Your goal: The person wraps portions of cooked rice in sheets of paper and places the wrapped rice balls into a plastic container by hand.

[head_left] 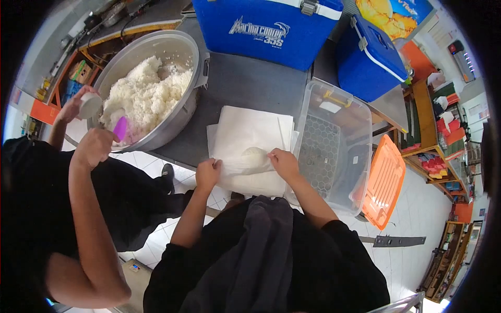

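Grip of left hand (208, 174) and right hand (285, 163) is pinching white sheet (233, 165) on either side of pale mound (254, 153), presumably keeping it taut.

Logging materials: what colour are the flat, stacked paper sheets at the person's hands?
The stacked paper sheets are white; head view shows best.

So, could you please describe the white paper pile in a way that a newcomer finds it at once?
Start from the lettered blue cooler and go down the dark table to the white paper pile, between the rice pot and the clear box. The wearer's left hand and right hand are at its near part. Unlike the pot and box, it is flat, without walls.
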{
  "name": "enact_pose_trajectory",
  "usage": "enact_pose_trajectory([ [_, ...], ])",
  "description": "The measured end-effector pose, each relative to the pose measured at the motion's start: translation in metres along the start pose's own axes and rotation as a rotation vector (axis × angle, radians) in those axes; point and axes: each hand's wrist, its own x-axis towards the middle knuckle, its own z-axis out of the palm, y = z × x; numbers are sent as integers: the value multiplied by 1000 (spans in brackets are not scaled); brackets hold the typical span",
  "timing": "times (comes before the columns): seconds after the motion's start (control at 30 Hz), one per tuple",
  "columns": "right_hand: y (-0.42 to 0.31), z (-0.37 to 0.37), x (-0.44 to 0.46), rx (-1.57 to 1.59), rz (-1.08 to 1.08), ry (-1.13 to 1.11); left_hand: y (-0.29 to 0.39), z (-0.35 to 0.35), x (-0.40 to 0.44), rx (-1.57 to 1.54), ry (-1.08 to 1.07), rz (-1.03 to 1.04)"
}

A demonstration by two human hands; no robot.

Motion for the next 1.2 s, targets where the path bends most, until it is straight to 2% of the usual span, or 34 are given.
enact_pose_trajectory([
  [0.03,-1,1,1,3,24,-6,4,0,-3,-1,2,2],
  [0.1,0,-6,-3,19,41,65,14,1,-12,169,384,87],
  [0.13,-1,-13,-6,37,58,135,16,5,-18,169,387,86],
  [0.2,-2,-38,-15,-31,-24,79,23,16,-31,247,38,377],
  [0.27,9,-49,-25,-99,-103,14,53,23,-45,288,36,787],
  [0.37,33,-43,-31,-241,-224,-56,68,30,-50,329,83,759],
  [0.43,40,-38,-28,180,-225,-46,68,29,-50,279,46,712],
  [0.47,43,-33,-22,181,-232,-49,68,29,-50,229,1,662],
  [0.53,39,-25,-4,677,-70,-29,72,23,-48,221,22,639],
  [0.57,38,-20,10,681,-77,-33,75,21,-47,210,35,623],
  [0.63,28,-16,51,253,-75,-119,80,19,-42,188,57,609],
  [0.77,27,8,103,115,-83,-50,85,24,-23,125,178,597],
  [0.87,20,9,114,168,-1,73,87,21,-6,80,103,536],
  [0.93,15,6,110,-179,-82,107,89,15,1,91,76,519],
  [0.97,17,6,113,-179,-83,111,91,12,3,100,44,508],
  [1.03,25,6,121,59,60,-147,94,7,7,99,49,491],
  [1.2,27,5,116,-88,-119,-45,101,-3,11,122,72,397],
])
